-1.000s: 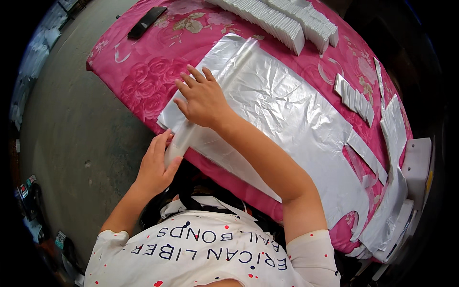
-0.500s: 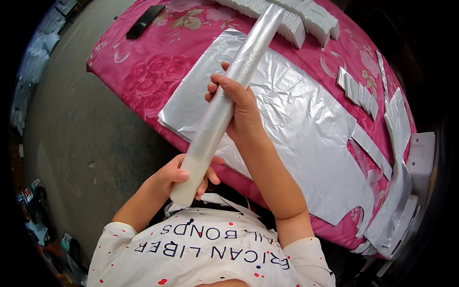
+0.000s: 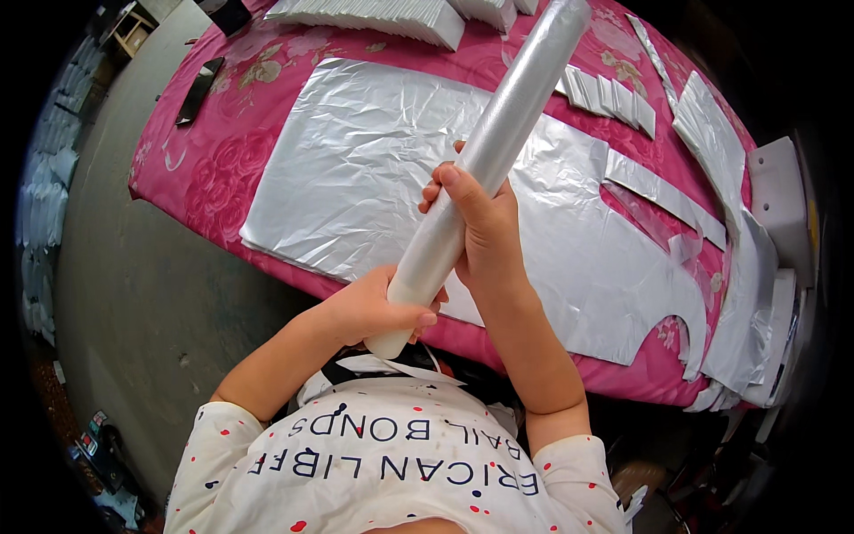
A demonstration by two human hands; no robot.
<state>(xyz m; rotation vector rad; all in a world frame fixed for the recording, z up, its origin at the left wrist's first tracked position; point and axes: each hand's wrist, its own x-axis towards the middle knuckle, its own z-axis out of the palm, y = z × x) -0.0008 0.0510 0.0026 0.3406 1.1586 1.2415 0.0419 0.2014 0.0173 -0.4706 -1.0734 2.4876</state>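
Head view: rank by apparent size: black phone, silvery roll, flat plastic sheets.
1. Flat plastic sheets
2. Silvery roll
3. Black phone
The roll is held nearer the camera, so it may look enlarged.

Before me is a table covered by a pink, rose-printed cloth point(image 3: 213, 182), and across its middle I have a broad stack of silvery plastic sheets point(image 3: 374, 160) lying flat and creased, with curved cut-outs toward my right. Along the far side sit rows of folded white packets point(image 3: 374, 18), with a smaller fanned group point(image 3: 614, 102) nearer the sheets, while a dark phone point(image 3: 200, 91) lies toward my left. On my right are a narrow silvery strip point(image 3: 667, 200) and a long, crumpled silvery piece point(image 3: 734, 231).
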